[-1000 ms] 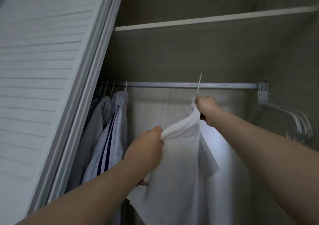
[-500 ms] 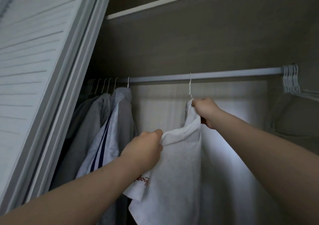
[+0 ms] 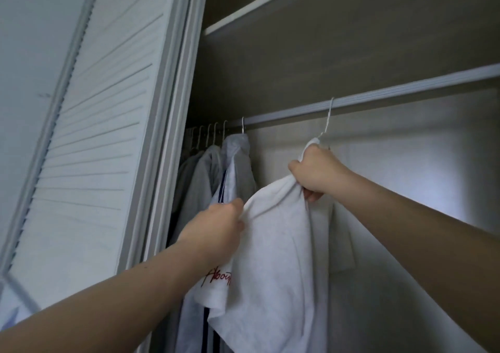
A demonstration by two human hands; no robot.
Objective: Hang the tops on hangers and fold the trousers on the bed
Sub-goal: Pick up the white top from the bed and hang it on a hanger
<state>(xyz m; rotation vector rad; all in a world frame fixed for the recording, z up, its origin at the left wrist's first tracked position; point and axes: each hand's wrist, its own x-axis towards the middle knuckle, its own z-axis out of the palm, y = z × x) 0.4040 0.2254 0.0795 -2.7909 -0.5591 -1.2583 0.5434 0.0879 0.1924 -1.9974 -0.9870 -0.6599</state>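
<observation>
A white T-shirt [image 3: 273,252] with red script lettering hangs from a thin white hanger [image 3: 328,117] whose hook sits on the wardrobe rail [image 3: 405,93]. My right hand [image 3: 316,172] grips the shirt's bunched neck just below the hook. My left hand [image 3: 216,228] pinches the shirt's shoulder edge lower and to the left. Most of the hanger is hidden inside the cloth.
Several grey and white tops [image 3: 230,168], one with dark blue stripes, hang on hangers at the rail's left end. A white louvred door [image 3: 89,147] stands open on the left. A shelf [image 3: 270,3] runs above the rail. Bare rail stretches to the right.
The view swung left and tilted, so the spare hangers on the right left the frame. The hanger hook came onto the rail. Both hands keep their hold on the shirt.
</observation>
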